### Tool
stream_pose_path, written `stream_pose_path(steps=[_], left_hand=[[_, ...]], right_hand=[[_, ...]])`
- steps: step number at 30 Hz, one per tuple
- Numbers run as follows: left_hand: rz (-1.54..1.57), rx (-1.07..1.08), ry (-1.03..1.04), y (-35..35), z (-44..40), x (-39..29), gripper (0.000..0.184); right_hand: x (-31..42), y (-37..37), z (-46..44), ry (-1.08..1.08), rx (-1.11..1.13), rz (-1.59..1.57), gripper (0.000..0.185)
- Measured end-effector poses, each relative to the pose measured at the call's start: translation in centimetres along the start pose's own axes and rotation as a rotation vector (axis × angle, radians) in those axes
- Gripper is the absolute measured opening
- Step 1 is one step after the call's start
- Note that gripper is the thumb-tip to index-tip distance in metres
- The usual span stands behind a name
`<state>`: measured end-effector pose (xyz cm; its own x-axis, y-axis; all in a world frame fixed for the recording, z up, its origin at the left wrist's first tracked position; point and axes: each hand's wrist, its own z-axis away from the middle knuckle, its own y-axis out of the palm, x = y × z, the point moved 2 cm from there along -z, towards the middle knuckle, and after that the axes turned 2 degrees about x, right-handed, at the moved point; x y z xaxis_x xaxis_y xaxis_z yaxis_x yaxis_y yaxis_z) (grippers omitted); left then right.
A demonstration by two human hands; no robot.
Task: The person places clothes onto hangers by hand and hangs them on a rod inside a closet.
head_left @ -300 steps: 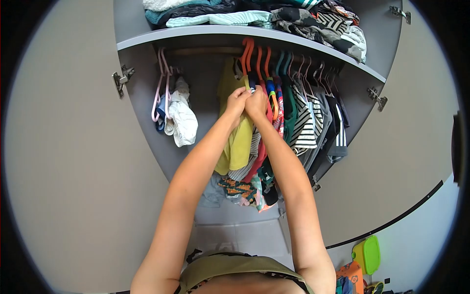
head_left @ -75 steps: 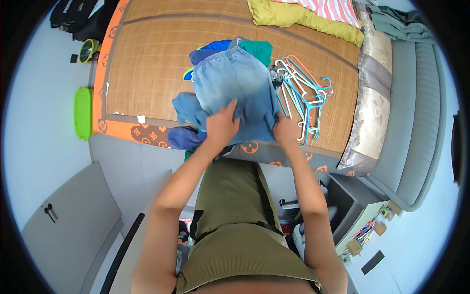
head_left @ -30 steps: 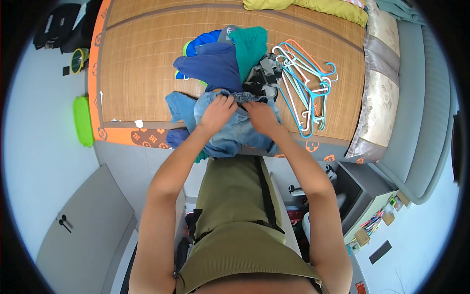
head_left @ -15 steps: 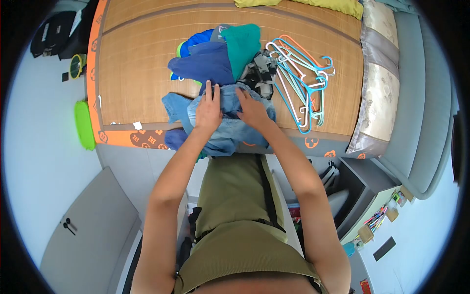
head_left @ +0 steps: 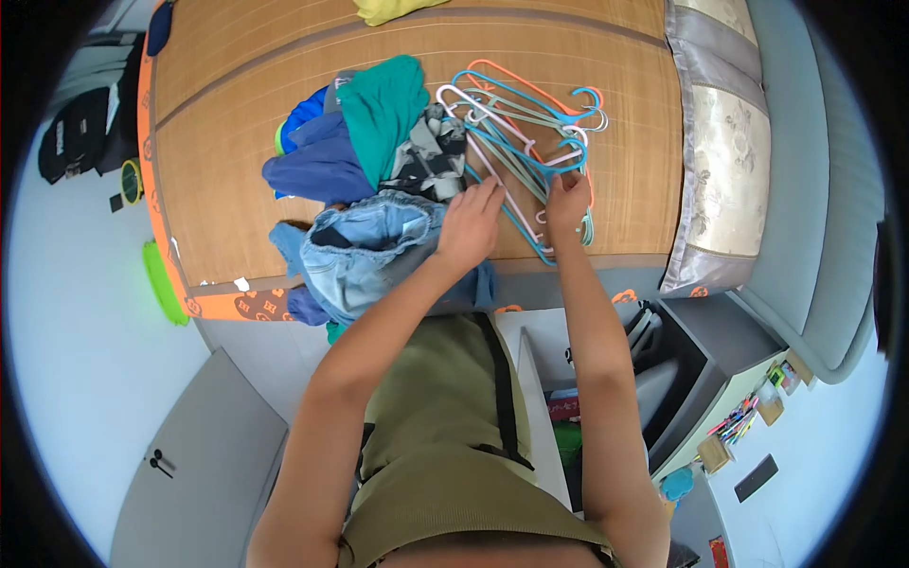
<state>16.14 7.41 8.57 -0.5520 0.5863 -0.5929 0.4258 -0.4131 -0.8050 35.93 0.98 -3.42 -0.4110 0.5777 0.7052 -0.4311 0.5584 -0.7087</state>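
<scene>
My right hand (head_left: 568, 203) is closed around part of a blue hanger (head_left: 542, 168) near its hook. White, pale green and orange hangers lie tangled with it on the woven mat. My left hand (head_left: 471, 225) has its fingers stretched out, the tips at the lower left side of a white hanger (head_left: 487, 158). Left of that hand, light-blue jeans (head_left: 365, 260) lie bunched, waistband up. Beyond them are a green garment (head_left: 383, 118), a dark-blue garment (head_left: 320, 163) and a grey-and-black camouflage garment (head_left: 424, 161).
The woven mat (head_left: 222, 194) covers a bed with an orange patterned edge. A patterned pillow (head_left: 724, 161) lies along the right side, by a padded grey headboard (head_left: 814, 189). Yellow cloth (head_left: 393, 8) is at the top. An open drawer (head_left: 535, 364) is below the bed's edge.
Both hands have left the jeans and moved right to the hangers. My right hand has closed on a blue hanger. The view has shifted, so the bed things appear further left.
</scene>
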Motion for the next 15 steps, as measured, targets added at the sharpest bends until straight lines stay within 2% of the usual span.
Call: stream_pose_path(steps=[1, 4, 10, 13, 15], left_hand=[[0.000, 0.016, 0.007, 1.1, -1.1, -0.5, 0.052], [0.027, 0.035, 0.000, 3.0, -3.3, -1.6, 0.050], [0.019, 0.086, -0.091, 2.4, -2.8, -1.3, 0.049], [0.019, 0.047, -0.120, 0.5, -0.4, 0.1, 0.048], [0.019, -0.008, -0.162, -1.5, 1.5, 0.7, 0.047]], right_hand=[[-0.3, 0.1, -0.4, 0.033, -0.033, 0.015, 0.030], [-0.5, 0.7, -1.5, 0.314, 0.211, -0.158, 0.030], [4.4, -0.8, 1.3, 0.199, 0.212, -0.251, 0.032], [8.9, -3.1, 2.6, 0.352, 0.167, -0.452, 0.035], [11.4, -4.4, 2.9, 0.325, 0.106, -0.522, 0.028]])
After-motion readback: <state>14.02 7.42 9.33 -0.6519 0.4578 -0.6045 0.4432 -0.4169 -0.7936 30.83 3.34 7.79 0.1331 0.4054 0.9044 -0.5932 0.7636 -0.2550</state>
